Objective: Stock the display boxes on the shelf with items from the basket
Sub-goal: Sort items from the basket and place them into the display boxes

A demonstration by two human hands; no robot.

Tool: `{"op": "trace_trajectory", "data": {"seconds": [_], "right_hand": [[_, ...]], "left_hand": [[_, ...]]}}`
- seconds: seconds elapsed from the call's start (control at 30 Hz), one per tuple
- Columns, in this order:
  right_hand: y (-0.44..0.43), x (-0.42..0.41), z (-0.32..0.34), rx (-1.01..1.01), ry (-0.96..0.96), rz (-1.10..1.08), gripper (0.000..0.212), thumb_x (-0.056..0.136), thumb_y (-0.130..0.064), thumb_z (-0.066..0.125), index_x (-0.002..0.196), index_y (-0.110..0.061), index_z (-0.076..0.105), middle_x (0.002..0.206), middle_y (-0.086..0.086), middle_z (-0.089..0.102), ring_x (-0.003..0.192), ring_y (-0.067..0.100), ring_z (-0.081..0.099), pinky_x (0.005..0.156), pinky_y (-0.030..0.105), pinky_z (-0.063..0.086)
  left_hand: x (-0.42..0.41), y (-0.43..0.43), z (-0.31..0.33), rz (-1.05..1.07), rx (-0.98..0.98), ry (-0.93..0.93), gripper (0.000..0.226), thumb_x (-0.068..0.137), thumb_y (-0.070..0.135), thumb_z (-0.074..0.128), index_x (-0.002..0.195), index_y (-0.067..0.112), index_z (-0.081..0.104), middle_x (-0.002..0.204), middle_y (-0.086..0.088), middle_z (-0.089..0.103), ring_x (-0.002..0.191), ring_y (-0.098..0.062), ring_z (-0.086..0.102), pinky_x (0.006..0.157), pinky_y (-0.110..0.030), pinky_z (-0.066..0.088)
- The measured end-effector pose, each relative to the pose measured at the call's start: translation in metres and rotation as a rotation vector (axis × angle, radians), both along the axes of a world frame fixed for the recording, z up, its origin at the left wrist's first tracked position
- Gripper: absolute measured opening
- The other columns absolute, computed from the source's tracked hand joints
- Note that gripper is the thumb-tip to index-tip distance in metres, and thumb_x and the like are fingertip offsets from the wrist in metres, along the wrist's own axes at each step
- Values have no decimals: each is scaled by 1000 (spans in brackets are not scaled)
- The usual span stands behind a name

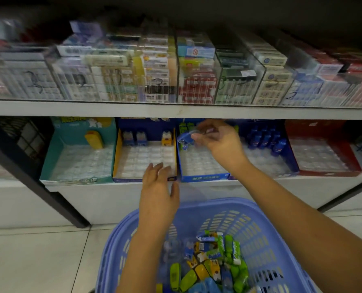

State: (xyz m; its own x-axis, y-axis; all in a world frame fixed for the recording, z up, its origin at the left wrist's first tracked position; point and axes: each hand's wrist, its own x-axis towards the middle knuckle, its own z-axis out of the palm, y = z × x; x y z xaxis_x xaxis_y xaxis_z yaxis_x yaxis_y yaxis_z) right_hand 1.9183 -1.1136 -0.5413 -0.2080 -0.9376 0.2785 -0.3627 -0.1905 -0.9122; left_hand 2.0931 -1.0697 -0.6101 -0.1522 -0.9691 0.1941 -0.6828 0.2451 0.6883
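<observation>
placing step: the right hand (218,142) pinches a blue item (185,140) over the third box (203,177) on the shelf (323,180). the left hand (159,187), fingers relaxed and empty, hovers at the second box (116,153). next, seat the item upright in a tray slot. five boxes in all, one basket (218,203), with many items inside.

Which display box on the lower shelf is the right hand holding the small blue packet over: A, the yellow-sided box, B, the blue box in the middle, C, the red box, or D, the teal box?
B: the right hand pinches the small blue packet above the middle blue cardboard display box.
</observation>
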Motion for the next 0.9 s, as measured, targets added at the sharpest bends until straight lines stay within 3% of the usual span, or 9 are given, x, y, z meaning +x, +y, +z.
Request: {"op": "trace_trajectory", "data": {"seconds": [0.07, 0.13, 0.27, 0.47, 0.73, 0.9], "right_hand": [[-15, 19, 0, -11, 111, 17, 15, 82, -7, 71, 94, -10, 64, 84, -6, 66, 72, -8, 62, 69, 6, 47], [-34, 39, 1, 31, 234, 33, 21, 84, -7, 69, 104, -3, 63, 90, 1, 68, 75, -1, 60, 70, 0, 43], [-63, 87, -2, 87, 511, 155, 27, 87, -13, 66, 112, -5, 62, 109, 12, 68, 99, 23, 63, 89, 27, 47], [-84, 126, -8, 132, 741, 307, 25, 90, -13, 60, 111, 0, 58, 113, 19, 63, 106, 32, 57, 90, 40, 45], [-98, 137, -19, 139, 866, 310, 25, 90, -15, 60, 110, -1, 61, 115, 18, 61, 107, 30, 55, 82, 28, 38], [-106, 142, -9, 260, 932, 304, 36, 91, -19, 60, 125, -10, 58, 134, 15, 46, 123, 28, 45, 92, 24, 34]], "left_hand": [[13, -5, -5, 19, 45, -107, 50, 95, 25, 52, 142, 12, 40, 153, -6, 30, 146, -23, 11, 117, -33, 16], [21, -6, -10, 10, 69, -143, 55, 96, 26, 51, 145, 11, 33, 155, -6, 27, 146, -23, 11, 119, -32, 11], [28, -5, -13, -48, 56, -119, 58, 96, 26, 50, 147, 11, 28, 155, -4, 25, 144, -20, 15, 120, -30, 7], [43, -6, -14, -6, 39, 18, 51, 96, 23, 52, 143, 12, 38, 152, -2, 33, 145, -19, 16, 117, -27, 10], [55, -11, -19, -39, 13, 71, 46, 93, 20, 55, 138, 12, 47, 142, -3, 44, 135, -19, 31, 109, -17, 16], [57, -13, -16, -62, 55, 55, 46, 95, 21, 53, 139, 11, 45, 144, -3, 43, 137, -19, 30, 108, -18, 19]]}}
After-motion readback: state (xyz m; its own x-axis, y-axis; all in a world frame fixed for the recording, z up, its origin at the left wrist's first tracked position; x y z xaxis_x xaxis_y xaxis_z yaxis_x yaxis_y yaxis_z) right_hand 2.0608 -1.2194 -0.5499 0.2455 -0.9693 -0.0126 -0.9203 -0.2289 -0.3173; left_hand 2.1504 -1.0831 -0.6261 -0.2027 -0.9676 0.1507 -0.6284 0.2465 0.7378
